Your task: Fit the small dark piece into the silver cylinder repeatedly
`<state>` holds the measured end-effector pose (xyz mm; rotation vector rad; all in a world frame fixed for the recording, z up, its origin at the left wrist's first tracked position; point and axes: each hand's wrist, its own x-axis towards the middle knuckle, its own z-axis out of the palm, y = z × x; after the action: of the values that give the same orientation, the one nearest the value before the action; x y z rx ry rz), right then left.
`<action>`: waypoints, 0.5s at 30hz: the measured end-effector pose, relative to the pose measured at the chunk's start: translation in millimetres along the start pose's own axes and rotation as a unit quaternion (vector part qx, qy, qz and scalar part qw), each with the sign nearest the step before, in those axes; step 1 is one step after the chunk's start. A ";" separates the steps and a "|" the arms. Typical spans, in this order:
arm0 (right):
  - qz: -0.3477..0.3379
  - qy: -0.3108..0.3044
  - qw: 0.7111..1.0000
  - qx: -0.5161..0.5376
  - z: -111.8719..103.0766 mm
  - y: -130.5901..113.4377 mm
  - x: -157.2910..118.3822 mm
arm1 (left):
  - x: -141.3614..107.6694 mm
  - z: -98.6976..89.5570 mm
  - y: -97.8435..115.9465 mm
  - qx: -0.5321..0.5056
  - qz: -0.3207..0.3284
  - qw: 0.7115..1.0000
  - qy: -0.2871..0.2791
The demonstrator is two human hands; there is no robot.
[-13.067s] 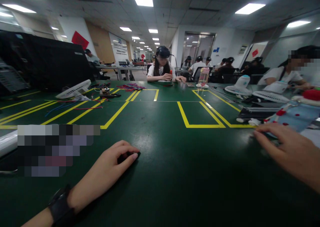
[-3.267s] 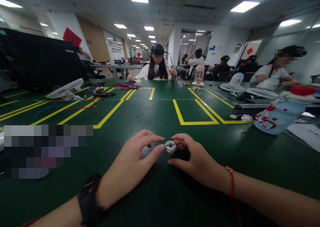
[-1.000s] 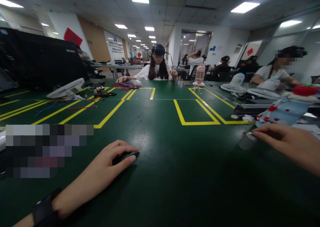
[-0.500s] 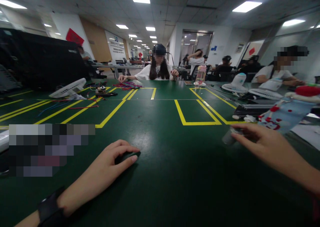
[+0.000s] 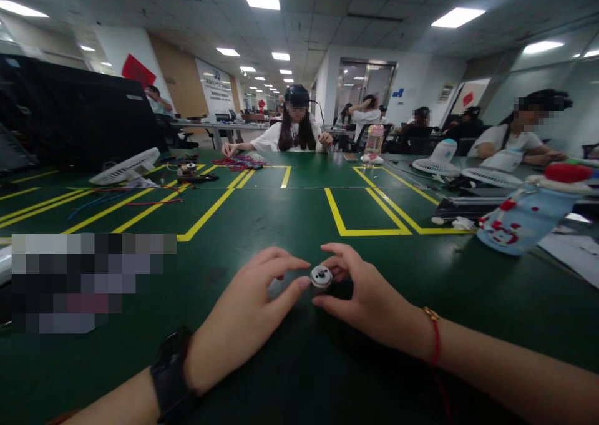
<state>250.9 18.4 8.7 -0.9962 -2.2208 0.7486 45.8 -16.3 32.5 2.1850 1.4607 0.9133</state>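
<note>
A small metal motor (image 5: pixel 321 279), cylindrical with a short shaft and small holes in its top face, stands upright on the green table between my hands. My right hand (image 5: pixel 362 284) curves around its right side, fingers and thumb apart. From the left, the thumb and index fingertip of my left hand (image 5: pixel 269 288) come close to the motor, with a gap between them. Whether any fingertip touches it, I cannot tell for sure.
Yellow tape (image 5: pixel 374 232) marks the green table (image 5: pixel 262 375). At the right stands a light-blue bottle (image 5: pixel 519 222) beside papers. White fans (image 5: pixel 435 166) lie farther back. Loose wires (image 5: pixel 241 162) are near a person (image 5: pixel 297 131) seated opposite. A black case (image 5: pixel 88 113) fills the left.
My right hand has come from the right to the middle, bringing the motor. My left hand has moved right, towards it, and its thumb and index finger now face the motor.
</note>
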 end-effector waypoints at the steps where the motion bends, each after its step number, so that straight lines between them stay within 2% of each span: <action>1: 0.006 -0.006 1.000 0.008 0.6 2.7 -0.9 | 4.9 3.3 8.4 -0.004 0.012 1.000 -0.002; 4: 0.006 -0.019 1.000 0.008 -1.3 4.7 -3.0 | 14.6 6.0 20.2 -0.009 0.026 0.999 0.017; 7: -0.002 -0.016 1.000 -0.003 -7.1 4.0 -6.6 | 13.8 3.8 13.2 -0.015 0.007 0.999 0.036; 11: -0.003 0.003 1.000 -0.015 -10.6 8.1 -12.3 | 6.2 13.3 -6.2 -0.004 -0.020 0.999 -0.025; 15: -0.009 0.013 1.000 -0.027 -6.7 10.5 -13.5 | 4.9 29.1 -12.8 0.034 -0.004 0.997 -0.068</action>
<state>267.8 15.3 2.3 -1.0062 -2.2346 0.6671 58.2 -5.0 5.1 2.2400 1.4534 0.7064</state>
